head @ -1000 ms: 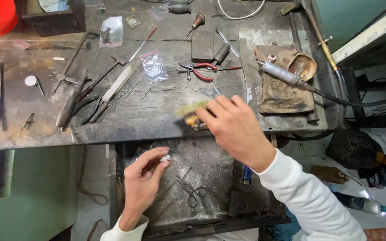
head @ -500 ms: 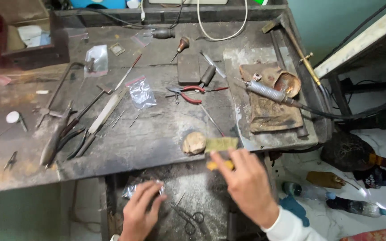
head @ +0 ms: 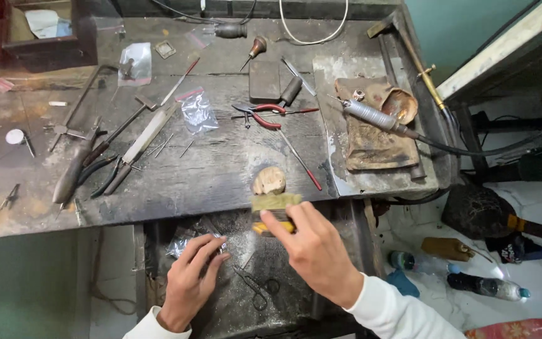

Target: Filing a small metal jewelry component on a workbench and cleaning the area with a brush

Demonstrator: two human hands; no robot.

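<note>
Nearest the camera, over the dark tray (head: 321, 216) that sits below the front edge of the tabletop (head: 221, 169), both hands are at work. On the left, the left hand (head: 191, 279) has its fingers curled down onto a small clear plastic bag (head: 182, 245) lying in the tray, pinching it at its top. Just beside it to the right, the right hand (head: 316, 250) is closed around a small brush (head: 273, 212) with a yellow handle and pale bristles, held just under the tabletop's edge. Between the wrists a pair of small scissors (head: 257, 287) lies flat in the tray. Just beyond the brush, a worn wooden peg (head: 268, 181) juts from the tabletop's front edge. Farther back lie red-handled pliers (head: 263, 114), another clear bag (head: 197, 112), several files and gravers (head: 120, 147) to the left, and a rotary handpiece (head: 371, 117) resting on a brown leather pad (head: 377, 147) to the right.
</note>
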